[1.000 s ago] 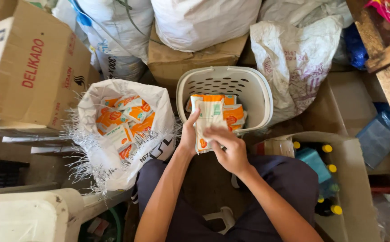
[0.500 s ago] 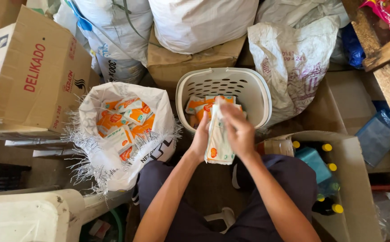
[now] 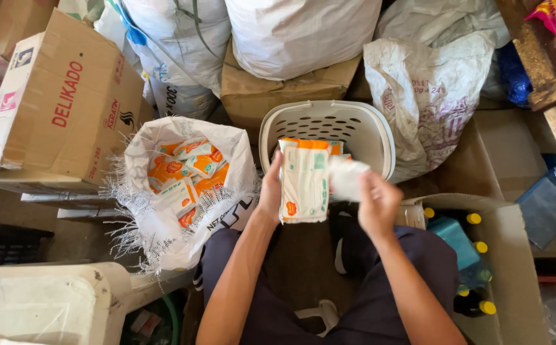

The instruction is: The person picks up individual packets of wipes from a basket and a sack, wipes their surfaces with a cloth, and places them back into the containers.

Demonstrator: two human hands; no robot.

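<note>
- left hand (image 3: 270, 191) pinches a strip of white-and-orange sachets (image 3: 304, 182) upright, just in front of the white basket (image 3: 354, 124).
- right hand (image 3: 376, 203) has its grip closed on the strip's folded-over end.
- best to fold it flat and keep the edges aligned; the open woven sack (image 3: 163, 223) lies just to the left.
</note>
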